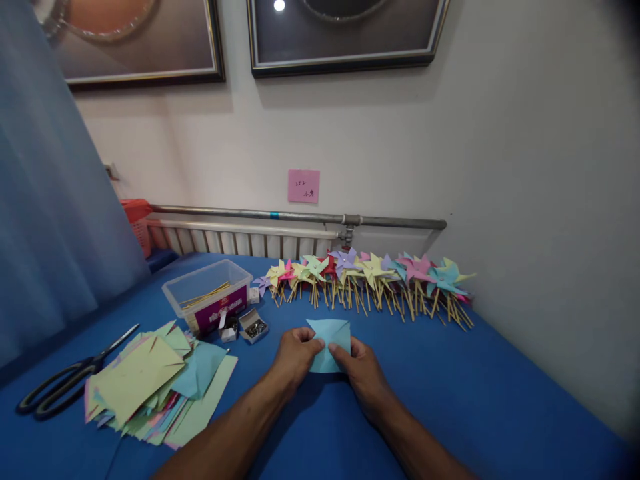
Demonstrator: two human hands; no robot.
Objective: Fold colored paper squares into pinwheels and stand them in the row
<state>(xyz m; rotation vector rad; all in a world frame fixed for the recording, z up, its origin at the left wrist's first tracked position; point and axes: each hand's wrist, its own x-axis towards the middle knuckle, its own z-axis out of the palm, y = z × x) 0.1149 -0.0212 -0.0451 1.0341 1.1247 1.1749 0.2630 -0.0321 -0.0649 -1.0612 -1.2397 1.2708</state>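
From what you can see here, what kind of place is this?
Probably a room at home used as a small craft workspace. Both hands fold a light blue paper square on a blue table, beside a row of finished pinwheels, cut paper sheets and scissors.

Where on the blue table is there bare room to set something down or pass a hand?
Bare: the table right of the right hand, below the pinwheels; also the strip between the paper pile and the left hand. Crowded: the left, with scissors, pile, plastic box and small pin boxes.
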